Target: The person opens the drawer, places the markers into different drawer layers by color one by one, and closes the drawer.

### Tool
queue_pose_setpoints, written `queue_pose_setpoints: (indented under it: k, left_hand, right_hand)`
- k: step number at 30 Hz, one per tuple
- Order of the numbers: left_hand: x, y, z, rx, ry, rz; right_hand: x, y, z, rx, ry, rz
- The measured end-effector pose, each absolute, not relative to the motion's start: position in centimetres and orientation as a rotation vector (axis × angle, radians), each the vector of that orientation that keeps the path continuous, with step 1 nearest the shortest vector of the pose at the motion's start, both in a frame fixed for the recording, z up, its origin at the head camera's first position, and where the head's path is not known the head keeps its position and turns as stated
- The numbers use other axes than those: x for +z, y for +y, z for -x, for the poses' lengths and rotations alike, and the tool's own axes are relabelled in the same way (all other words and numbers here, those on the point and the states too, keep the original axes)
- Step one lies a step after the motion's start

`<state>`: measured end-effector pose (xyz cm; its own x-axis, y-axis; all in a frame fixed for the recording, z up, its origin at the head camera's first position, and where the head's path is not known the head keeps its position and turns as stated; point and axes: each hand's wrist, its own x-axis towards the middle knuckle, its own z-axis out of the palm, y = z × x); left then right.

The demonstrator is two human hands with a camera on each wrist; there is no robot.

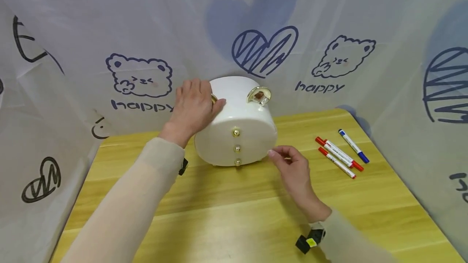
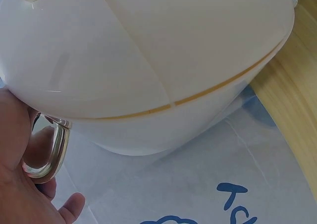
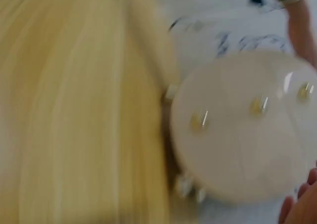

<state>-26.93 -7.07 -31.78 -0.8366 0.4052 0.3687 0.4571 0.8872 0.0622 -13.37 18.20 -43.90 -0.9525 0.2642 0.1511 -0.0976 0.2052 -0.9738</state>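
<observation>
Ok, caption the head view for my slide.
Left hand gripping white case, right hand by its lower edge, markers nearby.

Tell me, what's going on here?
A person's left hand grips a gold loop on a white case on the table. Their right hand is close to the case's lower edge; whether it touches is hard to tell. Red and blue markers lie off to the right.

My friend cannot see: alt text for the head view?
A person's left hand grips a glossy white, rounded box by a gold, ear-shaped loop, the right hand near the box's lower edge. Three red and white markers and a blue and white marker lie on the yellow wooden table.
</observation>
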Motion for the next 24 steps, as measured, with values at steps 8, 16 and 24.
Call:
queue_pose_setpoints:
  k: [8, 16, 24]
  left_hand:
    - [-31.8, -7.0, 27.0, -0.202, -2.696, 0.645]
    - [-31.7, -7.2, 27.0, -0.235, -2.741, 0.638]
    - [-31.7, -7.2, 27.0, -0.243, -2.724, 0.651]
  right_hand:
    - [-47.1, 26.0, 13.4, 0.728, -2.214, -0.386]
    - [-48.6, 31.3, 13.8, 0.305, -2.213, -0.451]
    - [-49.4, 36.2, 13.5, 0.147, -2.332, -0.385]
